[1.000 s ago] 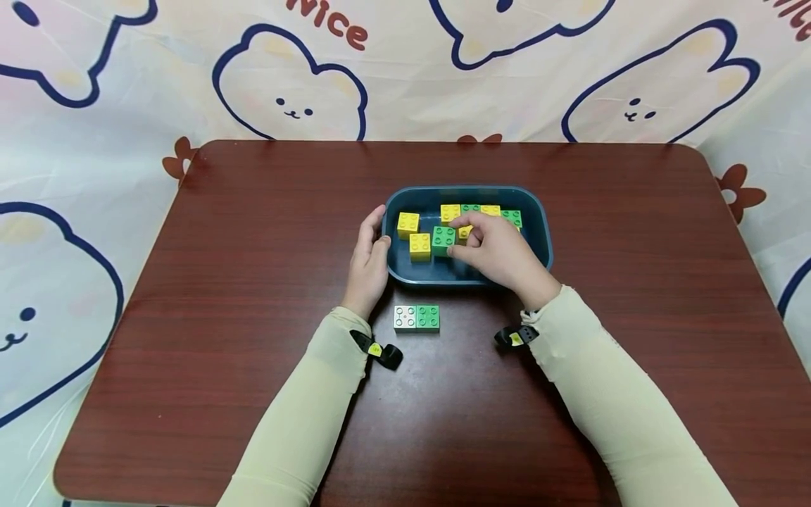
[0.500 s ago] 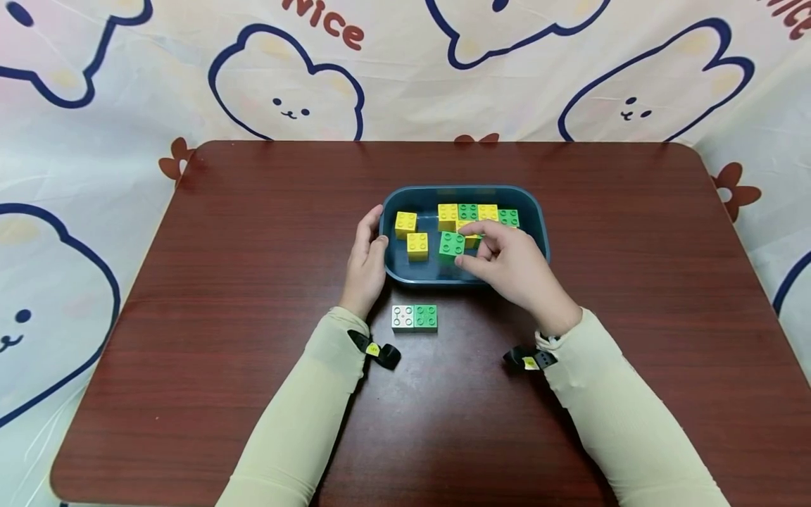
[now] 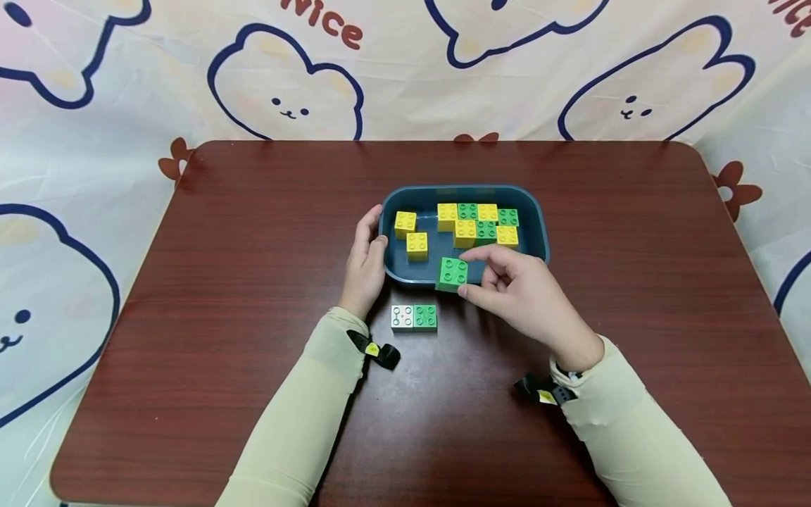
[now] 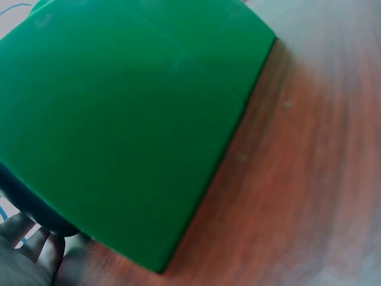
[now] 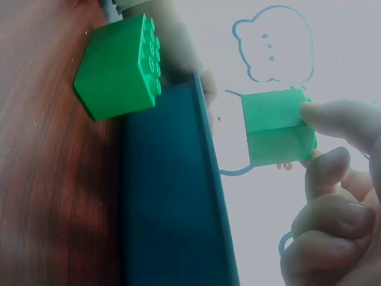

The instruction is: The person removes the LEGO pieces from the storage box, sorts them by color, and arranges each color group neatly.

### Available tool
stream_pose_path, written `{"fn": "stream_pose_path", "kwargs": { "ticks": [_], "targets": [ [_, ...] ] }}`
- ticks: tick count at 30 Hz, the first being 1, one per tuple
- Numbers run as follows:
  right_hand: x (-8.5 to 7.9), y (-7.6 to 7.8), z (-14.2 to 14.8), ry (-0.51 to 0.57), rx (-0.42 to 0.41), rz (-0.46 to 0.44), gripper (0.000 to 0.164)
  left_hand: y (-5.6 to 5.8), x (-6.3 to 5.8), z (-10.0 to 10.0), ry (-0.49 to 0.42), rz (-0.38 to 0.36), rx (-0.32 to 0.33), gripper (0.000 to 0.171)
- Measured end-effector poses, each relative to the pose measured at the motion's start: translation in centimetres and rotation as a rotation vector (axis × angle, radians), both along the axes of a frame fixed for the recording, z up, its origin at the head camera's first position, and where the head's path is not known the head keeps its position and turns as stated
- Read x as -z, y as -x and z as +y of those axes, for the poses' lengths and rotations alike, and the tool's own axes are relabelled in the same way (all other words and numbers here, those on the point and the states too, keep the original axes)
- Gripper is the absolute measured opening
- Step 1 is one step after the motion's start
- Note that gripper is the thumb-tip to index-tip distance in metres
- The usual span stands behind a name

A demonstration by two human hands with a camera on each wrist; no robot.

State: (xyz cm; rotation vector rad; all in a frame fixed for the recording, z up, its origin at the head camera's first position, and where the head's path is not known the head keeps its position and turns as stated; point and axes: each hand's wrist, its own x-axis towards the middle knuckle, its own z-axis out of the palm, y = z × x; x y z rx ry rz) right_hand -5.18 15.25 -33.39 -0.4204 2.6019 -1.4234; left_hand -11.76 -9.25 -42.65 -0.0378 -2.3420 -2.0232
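Note:
My right hand (image 3: 526, 292) pinches a green building brick (image 3: 452, 274) between thumb and index finger, over the near rim of a dark blue tray (image 3: 405, 273). In the right wrist view the held green brick (image 5: 275, 128) shows its smooth side, studs toward the fingers. My left hand (image 3: 364, 271) rests against the tray's left end, its fingers stretched along the outside and the thumb at the rim. In front of the tray, two green bricks (image 3: 425, 318) lie side by side, the left one whitened by glare. Their smooth green side (image 4: 137, 119) fills much of the left wrist view.
Inside the tray, two yellow bricks (image 3: 417, 246) sit apart at the left. Several yellow and green bricks (image 3: 465, 232) stand grouped at the back right. The tray is on a brown wooden table (image 3: 285, 211), with a printed cloth (image 3: 405, 70) hanging behind it.
The right hand has drawn the green brick toward the body, from among the tray's bricks to the near rim. More grouped bricks now show. The left hand stays at the tray's end.

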Motion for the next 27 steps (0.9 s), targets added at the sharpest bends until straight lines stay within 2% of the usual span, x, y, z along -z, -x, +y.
{"fn": "stream_pose_path", "kwargs": {
  "ticks": [7, 14, 27],
  "targets": [
    [0.1, -0.5, 0.2, -0.014, -0.081, -0.034, 0.034, -0.1, 0.0, 0.1, 0.007, 0.002, -0.003, 0.05],
    [0.3, -0.3, 0.0, -0.106, -0.154, -0.073, 0.035, -0.1, -0.1, 0.1, 0.018, -0.002, -0.001, 0.051],
    [1.2, 0.0, 0.0, -0.18, -0.191, -0.106, 0.035, -0.1, -0.3, 0.1, 0.01, -0.013, -0.003, 0.051]
  ]
}}
